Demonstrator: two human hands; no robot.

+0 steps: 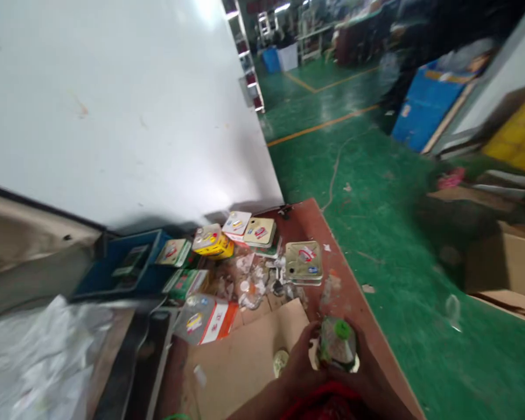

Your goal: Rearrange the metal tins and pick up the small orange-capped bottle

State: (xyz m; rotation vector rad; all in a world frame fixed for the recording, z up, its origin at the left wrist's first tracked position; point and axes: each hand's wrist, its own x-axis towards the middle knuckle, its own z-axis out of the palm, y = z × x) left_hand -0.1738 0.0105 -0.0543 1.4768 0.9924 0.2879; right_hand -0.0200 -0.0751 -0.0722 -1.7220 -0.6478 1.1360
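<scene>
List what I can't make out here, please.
Head view:
- Green-capped container: lower sides, partly hidden by left hand and right hand.
- Cardboard box: cut off by picture's right edge.
- White sheeting: blurred, cut off by left edge.
- Yellow can: print, too small and blurred.

Btl (332,343) btwn hands (303,357), cardbd (245,364) on tbl (339,300) L, tins (304,261) behind

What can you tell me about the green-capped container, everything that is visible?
The container looks like translucent plastic, with a green cap facing the camera. The left hand and right hand hold it from both sides near the right edge of the table. Whether it touches the table is unclear; blur hides any lettering.
</scene>
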